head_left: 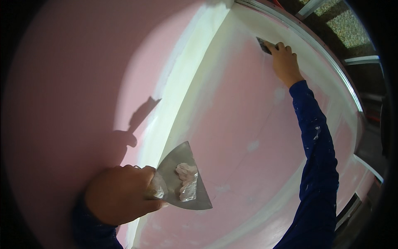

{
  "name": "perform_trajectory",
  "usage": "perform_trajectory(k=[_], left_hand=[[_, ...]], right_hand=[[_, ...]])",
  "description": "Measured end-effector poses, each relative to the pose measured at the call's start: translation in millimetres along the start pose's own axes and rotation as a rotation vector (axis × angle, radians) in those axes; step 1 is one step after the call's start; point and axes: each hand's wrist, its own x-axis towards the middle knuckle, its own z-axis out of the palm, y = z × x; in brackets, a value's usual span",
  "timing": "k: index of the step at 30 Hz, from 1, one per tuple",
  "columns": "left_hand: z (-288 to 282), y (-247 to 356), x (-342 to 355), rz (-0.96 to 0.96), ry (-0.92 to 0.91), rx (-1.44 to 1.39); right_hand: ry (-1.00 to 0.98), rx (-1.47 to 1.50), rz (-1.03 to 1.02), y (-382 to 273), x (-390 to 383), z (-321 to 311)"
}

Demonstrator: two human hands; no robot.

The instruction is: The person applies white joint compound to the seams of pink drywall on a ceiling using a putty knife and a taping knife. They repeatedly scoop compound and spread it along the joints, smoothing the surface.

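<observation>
My left hand [118, 193] at the lower left is closed round the handle of a wide steel putty knife [170, 182], whose blade carries a lump of pale, wet compound [186, 180]. Up at the top right, my right hand [285, 62] grips a small putty knife [262, 44], its dark blade against a pink board [232, 108] beside a whitish band of filler. A long white-coated corner seam [195, 62] runs from top to bottom between this board and another pink board [66, 91] on the left. A knife-shaped shadow falls on the left board.
A metal edge strip [331, 56] curves along the board's top right. Beyond it are pale frame members [360, 60] and openings, one showing speckled gravel-like material [346, 31]. Patches and bands of filler mark the right board. My dark blue, compound-spattered right sleeve crosses it.
</observation>
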Motion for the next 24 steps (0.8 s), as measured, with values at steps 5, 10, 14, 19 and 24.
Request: perform_trajectory(k=[5,10,14,19,24], left_hand=[[7,-2,-2,-0.005,0.023,0.029],[8,-3,-3,0.011,0.023,-0.031],[10,-3,-2,0.005,0.027,0.01],[10,-2,2,0.007,0.044,0.013],[3,0,4,0.023,0.033,0.044]], right_hand=[[0.039,0.035,0.132,27,60,-7],[0.023,0.009,0.24,40,94,16],[-0.007,-0.023,0.169,29,85,20],[-0.013,-0.012,0.061,2,49,20],[0.066,-0.067,-0.021,-21,1,16]])
